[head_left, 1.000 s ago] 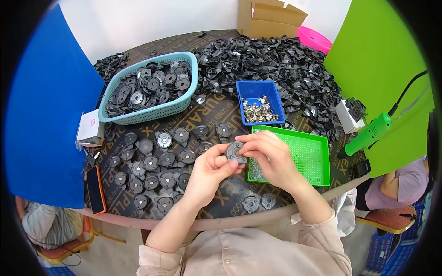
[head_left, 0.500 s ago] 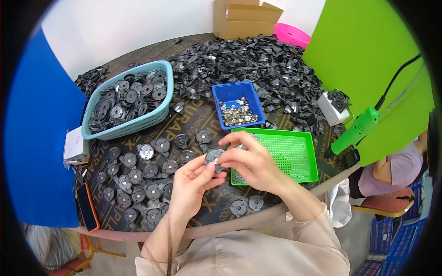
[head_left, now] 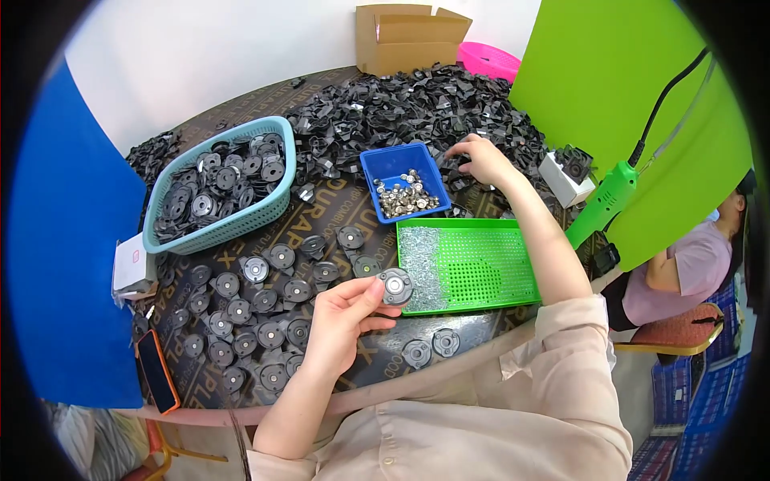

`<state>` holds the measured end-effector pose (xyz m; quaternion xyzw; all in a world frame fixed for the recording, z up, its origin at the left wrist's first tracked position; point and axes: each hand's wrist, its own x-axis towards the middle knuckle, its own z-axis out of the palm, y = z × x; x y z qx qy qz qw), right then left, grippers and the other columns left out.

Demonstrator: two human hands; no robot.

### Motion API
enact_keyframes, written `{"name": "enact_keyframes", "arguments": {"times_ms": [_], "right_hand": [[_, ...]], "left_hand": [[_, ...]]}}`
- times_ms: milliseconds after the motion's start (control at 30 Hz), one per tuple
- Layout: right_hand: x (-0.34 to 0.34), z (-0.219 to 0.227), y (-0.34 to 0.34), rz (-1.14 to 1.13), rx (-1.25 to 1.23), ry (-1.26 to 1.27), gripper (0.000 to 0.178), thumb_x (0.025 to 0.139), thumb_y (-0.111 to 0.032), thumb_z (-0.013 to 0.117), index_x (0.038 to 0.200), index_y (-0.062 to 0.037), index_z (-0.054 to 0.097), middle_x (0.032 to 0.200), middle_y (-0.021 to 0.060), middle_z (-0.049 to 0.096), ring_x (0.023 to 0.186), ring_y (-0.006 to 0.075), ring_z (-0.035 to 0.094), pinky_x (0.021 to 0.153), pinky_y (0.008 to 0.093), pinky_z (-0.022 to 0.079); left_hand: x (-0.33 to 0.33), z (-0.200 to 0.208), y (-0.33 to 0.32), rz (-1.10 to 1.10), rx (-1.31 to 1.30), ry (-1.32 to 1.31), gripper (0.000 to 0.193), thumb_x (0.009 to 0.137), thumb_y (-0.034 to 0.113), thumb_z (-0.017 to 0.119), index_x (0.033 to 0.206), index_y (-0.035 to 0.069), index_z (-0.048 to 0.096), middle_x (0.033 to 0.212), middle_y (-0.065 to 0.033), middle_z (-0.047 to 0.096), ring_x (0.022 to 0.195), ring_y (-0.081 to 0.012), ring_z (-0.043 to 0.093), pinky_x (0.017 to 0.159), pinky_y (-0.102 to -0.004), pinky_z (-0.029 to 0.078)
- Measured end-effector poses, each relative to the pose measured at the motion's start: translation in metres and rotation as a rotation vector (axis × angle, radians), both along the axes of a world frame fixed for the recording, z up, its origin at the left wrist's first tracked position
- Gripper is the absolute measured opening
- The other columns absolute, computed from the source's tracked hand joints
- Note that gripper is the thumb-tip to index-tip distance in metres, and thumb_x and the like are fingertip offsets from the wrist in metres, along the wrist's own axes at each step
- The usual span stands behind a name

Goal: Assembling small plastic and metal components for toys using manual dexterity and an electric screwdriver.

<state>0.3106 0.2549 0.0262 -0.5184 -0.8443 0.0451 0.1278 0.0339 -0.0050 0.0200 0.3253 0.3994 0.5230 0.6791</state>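
Note:
Between thumb and fingers, my left hand (head_left: 345,317) pinches a round dark-grey plastic disc (head_left: 395,286) with a shiny metal cap in its centre. It is held up near the left end of the green tray (head_left: 473,308), which holds many small silvery pieces. My right hand (head_left: 484,162) is stretched forward over the edge of the heap of black plastic parts (head_left: 417,104), its fingers apart and nothing visible in them. Just left of that hand sits a blue bin (head_left: 393,164) with small round metal caps (head_left: 407,196) in it.
A light-blue basket (head_left: 228,232) full of black discs stands at the left. Several discs (head_left: 273,335) lie in front of it, near a phone (head_left: 158,371). A green power screwdriver (head_left: 607,200) hangs at the right by a white box (head_left: 565,183). Another person (head_left: 682,264) sits beyond.
My right hand has left the disc and reached forward and right to the heap's edge. The left hand keeps the disc, now showing its metal centre, and has shifted slightly right.

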Motion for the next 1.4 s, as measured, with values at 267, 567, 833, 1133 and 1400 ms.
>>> {"name": "enact_keyframes", "arguments": {"times_ms": [267,567,833,1133,1400], "right_hand": [[-0.006,0.011,-0.003,-0.257,-0.101,0.450,0.024,0.079,-0.024,0.074,0.090,-0.0030,0.066,0.083,0.0105,0.068,0.075,0.0206,0.066,0.067,0.0335,0.051],[-0.035,0.035,-0.101,-0.141,-0.661,1.456,0.021,0.092,-0.018,0.062,0.110,-0.0073,0.061,0.087,-0.0004,0.060,0.068,0.0099,0.057,0.057,0.0222,0.047],[-0.085,0.036,-0.160,0.040,-0.202,1.170,0.011,0.082,-0.007,0.070,0.088,0.0021,0.069,0.098,0.0071,0.059,0.077,0.0112,0.060,0.054,0.0206,0.049],[-0.114,0.023,-0.206,0.336,0.166,0.737,0.012,0.070,-0.008,0.076,0.081,-0.0083,0.072,0.087,0.0008,0.067,0.093,0.0220,0.057,0.083,0.0339,0.046],[-0.120,0.007,-0.204,0.317,0.133,0.802,0.013,0.070,-0.006,0.076,0.082,-0.0065,0.071,0.086,0.0046,0.067,0.081,0.0204,0.059,0.075,0.0326,0.047]], "left_hand": [[-0.002,-0.002,-0.001,0.035,-0.069,-0.087,0.026,0.093,0.018,0.058,0.106,-0.003,0.064,0.094,-0.0129,0.069,0.085,-0.0209,0.068,0.072,-0.0304,0.058],[-0.002,-0.001,0.000,0.007,-0.135,-0.160,0.030,0.093,0.025,0.059,0.107,-0.001,0.064,0.101,-0.0107,0.068,0.095,-0.0219,0.066,0.077,-0.0325,0.055],[-0.004,0.001,0.000,-0.002,-0.166,-0.148,0.032,0.094,0.029,0.058,0.107,0.000,0.064,0.104,-0.0093,0.067,0.095,-0.0218,0.066,0.073,-0.0322,0.056],[-0.002,-0.005,-0.002,0.036,-0.218,-0.194,0.030,0.094,0.029,0.057,0.107,0.002,0.064,0.100,-0.0060,0.066,0.093,-0.0181,0.065,0.076,-0.0325,0.056],[0.000,-0.007,-0.003,0.022,-0.168,-0.257,0.027,0.095,0.020,0.055,0.113,0.001,0.061,0.107,-0.0070,0.064,0.098,-0.0156,0.062,0.082,-0.0333,0.056]]}}
